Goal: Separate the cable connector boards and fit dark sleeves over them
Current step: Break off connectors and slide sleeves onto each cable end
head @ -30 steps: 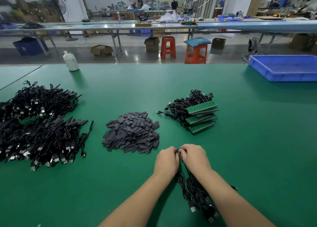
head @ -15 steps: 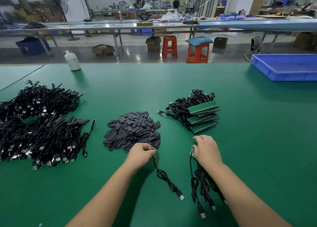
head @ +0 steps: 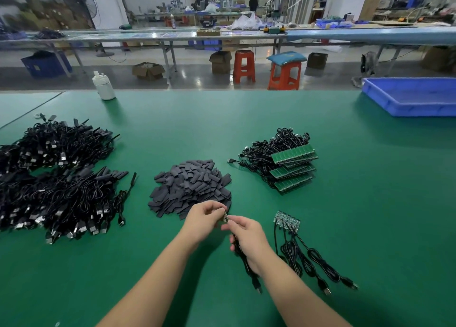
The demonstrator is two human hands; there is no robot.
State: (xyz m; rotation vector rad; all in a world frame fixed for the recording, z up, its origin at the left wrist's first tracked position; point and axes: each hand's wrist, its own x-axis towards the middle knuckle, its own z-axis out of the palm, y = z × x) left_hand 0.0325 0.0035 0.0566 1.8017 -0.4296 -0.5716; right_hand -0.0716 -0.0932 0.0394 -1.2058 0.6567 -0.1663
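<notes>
My left hand and my right hand meet just in front of the pile of dark sleeves. Between their fingertips they pinch the small board end of one black cable, which hangs down past my right wrist. Whether a sleeve is in my left fingers is not visible. A short strip of joined connector boards with its cables lies on the green mat to the right. Stacked green board panels with cables sit farther back.
Two big heaps of black cables fill the left side of the green table. A white bottle stands at the far edge and a blue tray at the far right. Stools, benches and people are beyond.
My hands split apart with one cable in the left. The right then left the remaining strip on the mat and came back to the single cable's board end.
</notes>
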